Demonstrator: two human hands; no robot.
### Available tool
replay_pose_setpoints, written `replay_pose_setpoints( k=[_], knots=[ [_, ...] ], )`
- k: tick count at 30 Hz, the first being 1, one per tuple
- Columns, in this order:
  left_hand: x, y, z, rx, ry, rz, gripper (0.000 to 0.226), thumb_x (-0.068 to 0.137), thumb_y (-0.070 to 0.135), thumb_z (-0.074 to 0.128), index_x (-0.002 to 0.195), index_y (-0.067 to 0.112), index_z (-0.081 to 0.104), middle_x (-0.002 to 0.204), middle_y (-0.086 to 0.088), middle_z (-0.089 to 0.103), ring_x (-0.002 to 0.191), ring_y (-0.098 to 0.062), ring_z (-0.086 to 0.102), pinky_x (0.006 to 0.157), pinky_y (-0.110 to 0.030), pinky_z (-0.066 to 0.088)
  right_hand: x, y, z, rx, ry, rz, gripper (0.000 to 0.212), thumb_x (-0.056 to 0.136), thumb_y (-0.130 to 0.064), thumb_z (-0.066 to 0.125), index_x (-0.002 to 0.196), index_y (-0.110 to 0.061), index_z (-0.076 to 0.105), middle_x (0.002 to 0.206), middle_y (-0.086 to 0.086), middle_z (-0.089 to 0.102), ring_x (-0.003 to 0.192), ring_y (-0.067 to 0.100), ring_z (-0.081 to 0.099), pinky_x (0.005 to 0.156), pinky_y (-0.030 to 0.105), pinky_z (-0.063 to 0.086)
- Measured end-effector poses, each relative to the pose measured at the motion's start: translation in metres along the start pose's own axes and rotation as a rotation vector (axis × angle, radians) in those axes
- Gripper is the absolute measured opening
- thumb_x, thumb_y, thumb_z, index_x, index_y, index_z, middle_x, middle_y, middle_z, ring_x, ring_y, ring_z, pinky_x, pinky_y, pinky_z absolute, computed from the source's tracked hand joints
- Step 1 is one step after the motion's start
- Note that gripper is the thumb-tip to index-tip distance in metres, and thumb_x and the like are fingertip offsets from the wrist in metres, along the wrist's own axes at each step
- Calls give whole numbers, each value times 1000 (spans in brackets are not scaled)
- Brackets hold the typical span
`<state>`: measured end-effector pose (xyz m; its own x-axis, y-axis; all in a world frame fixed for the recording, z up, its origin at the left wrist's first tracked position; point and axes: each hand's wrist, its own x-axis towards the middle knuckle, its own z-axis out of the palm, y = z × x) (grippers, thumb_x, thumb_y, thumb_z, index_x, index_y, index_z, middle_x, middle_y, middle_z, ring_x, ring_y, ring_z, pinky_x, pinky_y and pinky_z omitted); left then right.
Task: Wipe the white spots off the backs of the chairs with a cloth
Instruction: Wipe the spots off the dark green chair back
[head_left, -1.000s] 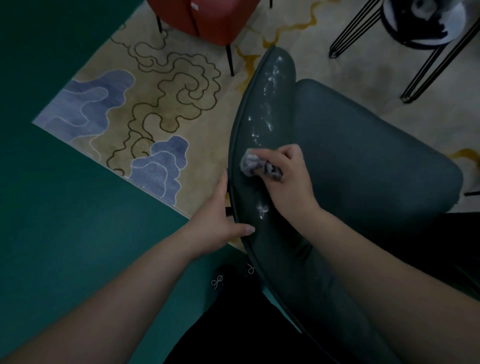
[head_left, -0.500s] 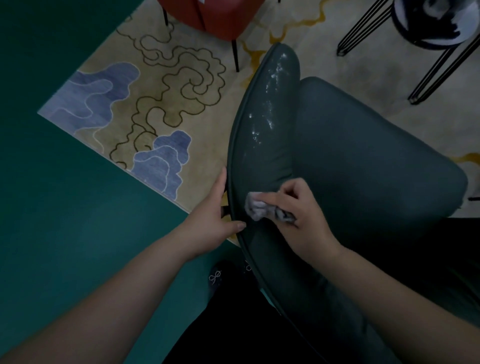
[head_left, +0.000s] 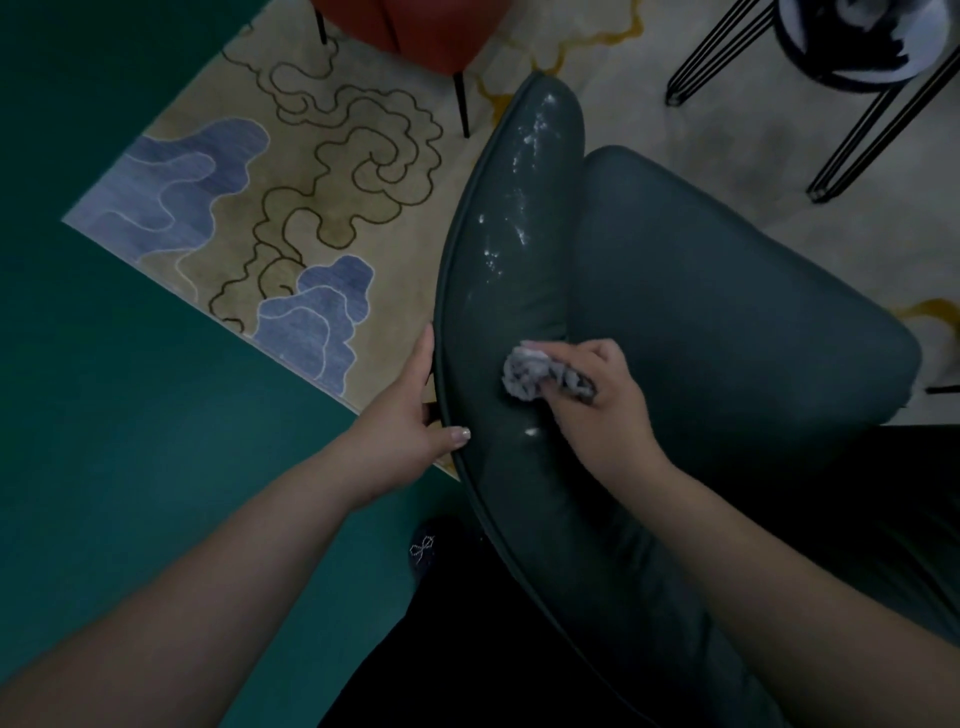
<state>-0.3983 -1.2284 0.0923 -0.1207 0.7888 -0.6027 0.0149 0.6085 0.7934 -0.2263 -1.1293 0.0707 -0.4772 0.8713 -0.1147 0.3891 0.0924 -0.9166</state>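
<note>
A dark green padded chair fills the middle of the head view, its curved back (head_left: 514, 291) running from the top centre toward me. White spots (head_left: 522, 176) speckle the upper half of that back, and one small spot (head_left: 531, 432) lies just below the cloth. My right hand (head_left: 602, 400) grips a crumpled grey cloth (head_left: 524, 371) and presses it on the back's inner face. My left hand (head_left: 410, 415) holds the back's outer edge, thumb over the rim and fingers behind it.
A red chair (head_left: 415, 26) with black legs stands at the top. A black wire-legged stool (head_left: 852, 57) is at the top right. A patterned beige and blue rug (head_left: 291, 218) covers the floor beyond the green floor (head_left: 104, 415). My shoe (head_left: 423, 548) shows below the chair.
My right hand wiped with the cloth down the chair back toward me, then slid a little way back up. My left hand stayed on the edge.
</note>
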Motion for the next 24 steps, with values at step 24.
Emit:
replay_pose_setpoints(
  k=[24],
  knots=[
    [3, 9, 11, 270, 152, 14, 106, 81, 19, 73, 151, 33, -6, 150, 11, 36, 130, -14, 44, 107, -38, 40, -32, 3, -10, -121, -103, -125, 42, 79, 5, 67, 105, -28, 69, 93, -3, 39, 89, 3, 48, 83, 9, 40]
  ],
)
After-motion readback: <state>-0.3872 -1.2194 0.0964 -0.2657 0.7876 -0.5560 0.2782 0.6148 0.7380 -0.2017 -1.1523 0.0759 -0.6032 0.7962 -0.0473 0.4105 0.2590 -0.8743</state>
